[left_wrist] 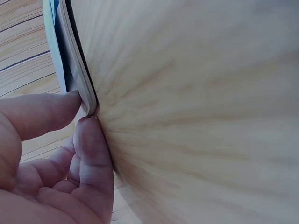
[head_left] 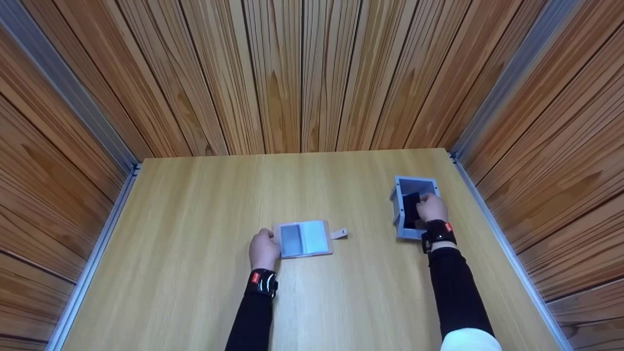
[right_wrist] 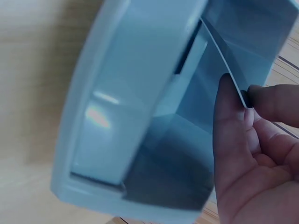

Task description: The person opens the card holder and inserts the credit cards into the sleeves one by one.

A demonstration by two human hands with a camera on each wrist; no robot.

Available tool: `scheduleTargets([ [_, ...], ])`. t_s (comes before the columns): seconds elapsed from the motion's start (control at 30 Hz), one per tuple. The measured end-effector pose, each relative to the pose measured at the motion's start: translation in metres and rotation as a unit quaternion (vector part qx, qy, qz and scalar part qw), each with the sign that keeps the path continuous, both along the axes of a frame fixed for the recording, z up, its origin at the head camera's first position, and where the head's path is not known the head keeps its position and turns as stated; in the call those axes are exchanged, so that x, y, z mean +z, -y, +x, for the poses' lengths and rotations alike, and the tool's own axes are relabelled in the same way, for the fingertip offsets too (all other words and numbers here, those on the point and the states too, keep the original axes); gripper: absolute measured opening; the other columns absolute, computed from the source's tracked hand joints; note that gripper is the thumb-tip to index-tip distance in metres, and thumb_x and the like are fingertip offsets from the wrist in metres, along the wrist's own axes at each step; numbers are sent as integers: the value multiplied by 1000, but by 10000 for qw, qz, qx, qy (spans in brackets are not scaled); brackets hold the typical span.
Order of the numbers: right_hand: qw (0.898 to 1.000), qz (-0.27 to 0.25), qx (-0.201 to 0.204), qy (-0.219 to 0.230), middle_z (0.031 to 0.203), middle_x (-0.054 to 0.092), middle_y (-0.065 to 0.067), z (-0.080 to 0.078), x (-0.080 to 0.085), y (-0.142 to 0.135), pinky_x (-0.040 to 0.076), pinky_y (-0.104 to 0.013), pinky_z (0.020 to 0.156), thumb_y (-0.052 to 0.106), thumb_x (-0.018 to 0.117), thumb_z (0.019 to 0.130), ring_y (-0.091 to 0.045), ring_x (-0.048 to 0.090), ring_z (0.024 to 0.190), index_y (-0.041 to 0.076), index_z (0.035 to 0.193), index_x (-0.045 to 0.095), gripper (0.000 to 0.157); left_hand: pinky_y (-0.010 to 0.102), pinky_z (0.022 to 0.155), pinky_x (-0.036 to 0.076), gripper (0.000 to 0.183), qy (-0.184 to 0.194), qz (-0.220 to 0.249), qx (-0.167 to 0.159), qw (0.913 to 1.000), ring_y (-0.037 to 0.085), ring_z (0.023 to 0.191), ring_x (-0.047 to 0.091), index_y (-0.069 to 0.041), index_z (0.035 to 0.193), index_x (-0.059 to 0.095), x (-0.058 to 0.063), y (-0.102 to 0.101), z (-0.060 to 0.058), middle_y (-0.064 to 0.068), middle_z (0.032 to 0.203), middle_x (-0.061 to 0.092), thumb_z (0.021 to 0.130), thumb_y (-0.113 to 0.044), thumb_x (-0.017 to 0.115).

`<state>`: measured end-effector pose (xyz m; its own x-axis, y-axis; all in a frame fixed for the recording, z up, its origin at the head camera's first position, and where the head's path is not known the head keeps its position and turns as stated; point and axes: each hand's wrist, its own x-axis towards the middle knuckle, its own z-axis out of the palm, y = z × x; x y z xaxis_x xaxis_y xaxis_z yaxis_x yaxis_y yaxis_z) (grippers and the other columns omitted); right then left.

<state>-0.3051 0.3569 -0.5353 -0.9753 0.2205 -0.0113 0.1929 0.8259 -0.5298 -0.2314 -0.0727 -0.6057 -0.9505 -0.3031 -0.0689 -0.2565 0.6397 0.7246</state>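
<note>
My left hand [head_left: 264,249] pinches the left edge of a small card holder [head_left: 303,239], which lies spread open on the table with pale blue sleeves showing. In the left wrist view, thumb and forefinger meet at the corner of its cover [left_wrist: 77,56]. A short snap strap [head_left: 340,233] sticks out from its right side. Over at the right, my right hand [head_left: 433,208] reaches into a grey-blue plastic bin [head_left: 396,214]. Between its thumb and forefinger is a thin dark card [head_left: 411,207], seen nearly edge-on and tilted in the right wrist view.
Bin and holder stand apart on a light wooden table [head_left: 204,204]. Wood-plank walls [head_left: 302,73] rise at the back and both sides, with metal rails [head_left: 502,243] along the table's side edges.
</note>
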Motion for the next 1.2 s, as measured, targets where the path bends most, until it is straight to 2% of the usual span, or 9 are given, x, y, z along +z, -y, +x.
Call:
scheduleTargets([
  [0.1,10000,16,-36,-81,117,60,-34,0,6,-3,42,-54,96,5,49,91,-49,55,111,-16,116,57,34,49,85,50,30,76,51,0,10000,38,94,64,7,110,65,0,-1,0,23,101,68,80,2,66],
  [0.33,9989,-255,-273,-280,121,59,-33,1,20,-5,41,-53,99,6,50,93,-47,54,115,-15,122,57,37,50,84,50,27,-50,-57,-24,10000,39,92,65,7,105,65,0,0,1,23,98,69,79,1,65],
  [0.67,9937,-413,-340,-989,108,63,-32,-1,35,2,43,-54,93,4,53,92,-46,58,103,-15,116,60,31,50,82,50,25,-65,-8,-38,10000,38,90,65,7,102,65,2,0,1,23,96,69,78,1,65],
  [0.87,9916,-592,-446,-1060,108,63,-28,-4,39,12,43,-52,92,4,52,94,-42,58,103,-11,119,61,31,50,83,49,26,-11,-24,-31,10000,39,92,64,6,105,64,1,0,1,23,97,68,79,2,65],
  [1.2,9903,-692,-244,-1178,110,64,-27,-10,42,34,44,-50,93,6,55,94,-40,58,104,-11,122,60,33,50,84,49,27,53,-10,-36,10000,38,94,64,7,107,64,2,0,0,23,100,68,81,1,64],
])
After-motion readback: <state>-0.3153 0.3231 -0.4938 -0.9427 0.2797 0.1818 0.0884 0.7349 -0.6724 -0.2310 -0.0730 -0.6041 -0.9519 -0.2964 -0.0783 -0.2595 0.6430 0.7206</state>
